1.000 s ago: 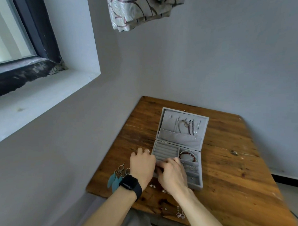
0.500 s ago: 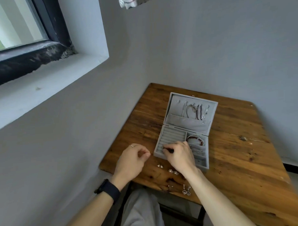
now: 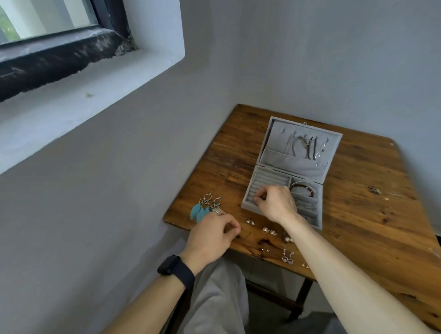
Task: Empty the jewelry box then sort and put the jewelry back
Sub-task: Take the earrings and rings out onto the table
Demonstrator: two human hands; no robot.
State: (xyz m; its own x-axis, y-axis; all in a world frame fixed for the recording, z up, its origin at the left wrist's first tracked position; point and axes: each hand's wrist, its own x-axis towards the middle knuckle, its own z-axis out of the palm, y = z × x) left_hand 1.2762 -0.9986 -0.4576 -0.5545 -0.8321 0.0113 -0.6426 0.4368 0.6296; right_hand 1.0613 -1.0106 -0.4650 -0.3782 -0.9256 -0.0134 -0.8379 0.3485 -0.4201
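Bench [image 3: 366,224] fills the lower right of my feed, a worn wooden top pushed into a corner of grey wall, with a dark-framed window [image 3: 34,18] in the upper left. The jewelry box [image 3: 270,179], grey and soft-lined, sits open right of centre, toward the bench's far side, with its lid tilted back toward the wall. I see thin necklaces [image 3: 306,146] hanging inside the lid above a flat pocket. In the tray, ribbed ring slots take the left half, and a reddish beaded bracelet [image 3: 302,190] lies in the upper right compartment. The right hand [image 3: 274,202] reaches over the tray's near edge and rests on the ring slots. Its fingers are curled and its thumb is drawn against the forefinger. I cannot tell whether anything is pinched there. The left hand [image 3: 211,234] rests at the bench's near left edge, clear of the box. Its fingers are loosely curled with the thumb tip close to the forefinger, and I cannot tell if it holds anything. It wears a ring on one finger and a black watch [image 3: 175,268] at the wrist. Just beyond its knuckles lie two teal feather earrings [image 3: 203,207] side by side. Between the two hands, small earrings [image 3: 269,230] are scattered along the near edge. A heart-shaped drop pair [image 3: 287,258] lies nearest the bottom of the frame. Grey trousers [image 3: 219,304] show below the bench edge.
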